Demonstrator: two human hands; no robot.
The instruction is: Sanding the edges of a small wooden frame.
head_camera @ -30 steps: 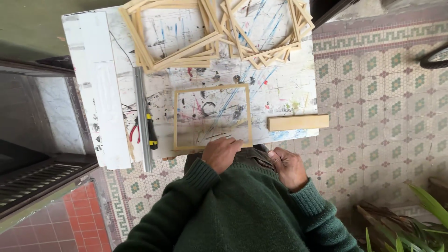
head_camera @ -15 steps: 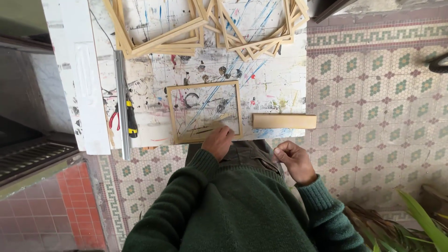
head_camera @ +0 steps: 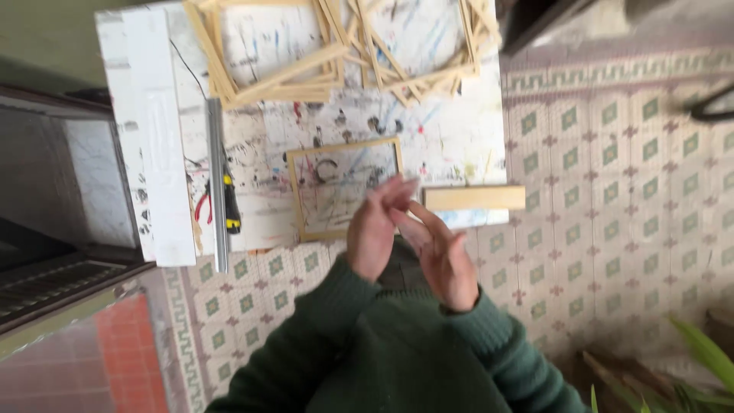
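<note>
A small square wooden frame [head_camera: 300,191] lies flat on a paint-stained white table [head_camera: 260,199], near its front edge. My left hand [head_camera: 376,228] and my right hand [head_camera: 441,256] are raised together in front of my chest, above the table's edge and over the frame's right corner. Both are blurred, fingers stretched out and touching each other, with nothing held. Dark green sleeves cover both arms. A short pale wooden block [head_camera: 474,198] rests on the table just right of my hands.
Stacked wooden frames [head_camera: 264,65] and loose frames [head_camera: 417,46] fill the table's far side. A metal bar [head_camera: 217,183], a yellow-handled tool [head_camera: 230,205] and red pliers [head_camera: 202,206] lie at the left. Patterned tile floor [head_camera: 612,176] spreads to the right; green leaves [head_camera: 703,352] show bottom right.
Both hands have lifted off the frame and my lap and come together in front of me. The view has shifted closer to the table.
</note>
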